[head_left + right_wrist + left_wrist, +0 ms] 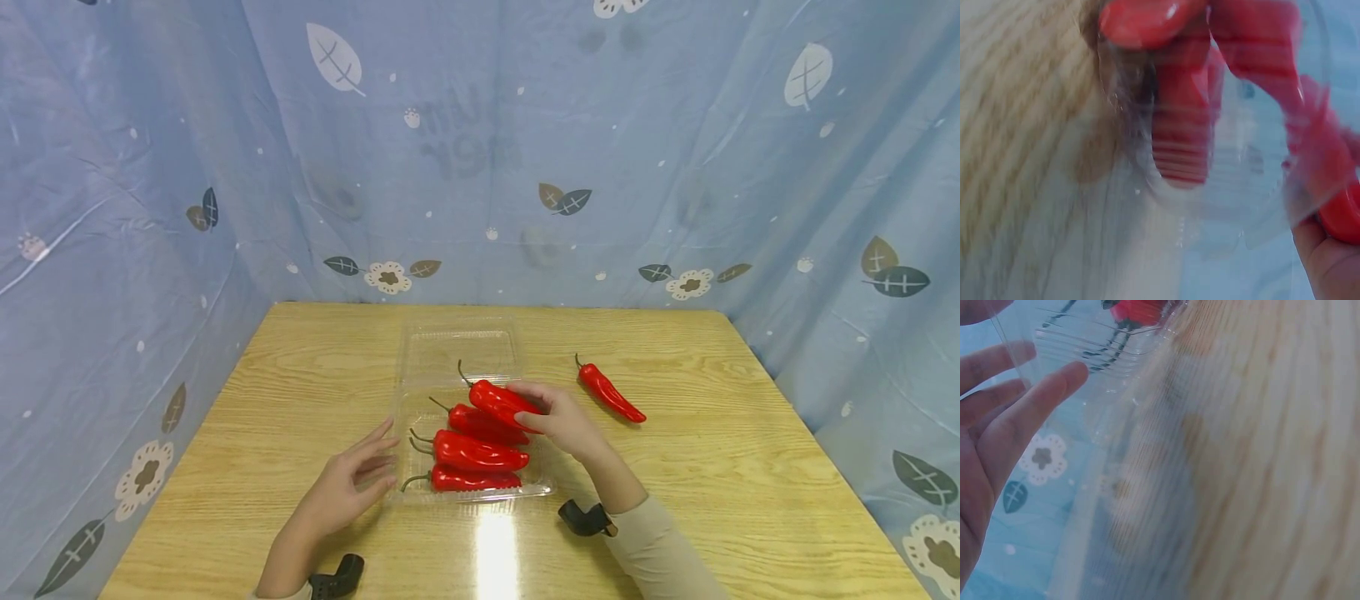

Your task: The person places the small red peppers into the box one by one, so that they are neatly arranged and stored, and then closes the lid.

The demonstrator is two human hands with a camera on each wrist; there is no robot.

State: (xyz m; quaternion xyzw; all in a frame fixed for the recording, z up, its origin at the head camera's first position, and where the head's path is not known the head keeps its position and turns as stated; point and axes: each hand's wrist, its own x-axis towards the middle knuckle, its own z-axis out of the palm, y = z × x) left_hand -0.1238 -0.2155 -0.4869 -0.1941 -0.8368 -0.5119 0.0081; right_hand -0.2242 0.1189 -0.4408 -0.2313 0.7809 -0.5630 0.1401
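Right hand [553, 419] is pinching red pepper [497, 400] over far part of clear container [538, 490]; at least three peppers [480, 452] are lying inside, seemingly done. Left hand [351, 483] is hanging spread at container's left (contact unclear). Loose pepper [611, 394] is lying farther right, apparently remaining.

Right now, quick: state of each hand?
Left hand: open, fingers at the left edge of the clear container.
Right hand: closed, holding a red pepper above the others.
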